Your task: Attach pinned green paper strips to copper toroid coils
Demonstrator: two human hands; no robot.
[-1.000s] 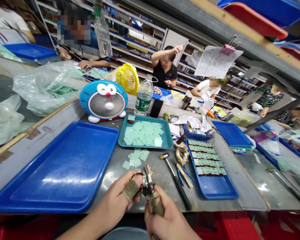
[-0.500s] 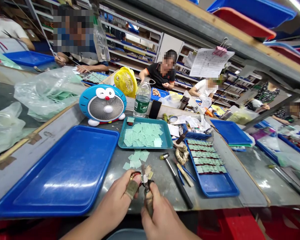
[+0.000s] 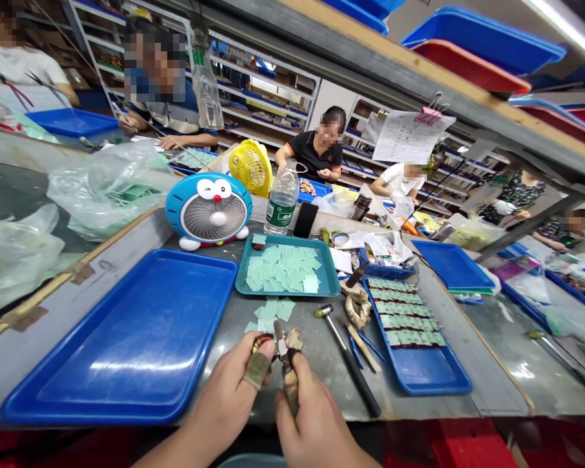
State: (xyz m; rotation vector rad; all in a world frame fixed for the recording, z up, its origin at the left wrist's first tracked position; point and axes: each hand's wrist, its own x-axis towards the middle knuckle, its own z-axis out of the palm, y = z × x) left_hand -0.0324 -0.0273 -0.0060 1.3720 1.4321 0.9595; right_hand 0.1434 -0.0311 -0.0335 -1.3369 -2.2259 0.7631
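Observation:
Between its thumb and fingers my left hand pinches a small reddish-brown, ridged coil-like part, mostly covered by the fingers. A greenish wrap is around that thumb. My right hand is closed round the wrapped handle of a knife, its blade pointing up and away, close beside the part. Whether blade and part touch, I cannot tell. Just beyond the hands lie loose pale green sheets. More sheets fill a teal tray behind them.
A large blue tray lies left. To the right are a hammer, pliers and a blue tray with rows of green-topped parts. A fan and water bottle stand behind. Co-workers sit beyond; a shelf hangs overhead.
The view has shifted slightly, so the bench things appear a little further right and lower. Both hands keep nearly the same pose, still holding the part and the knife.

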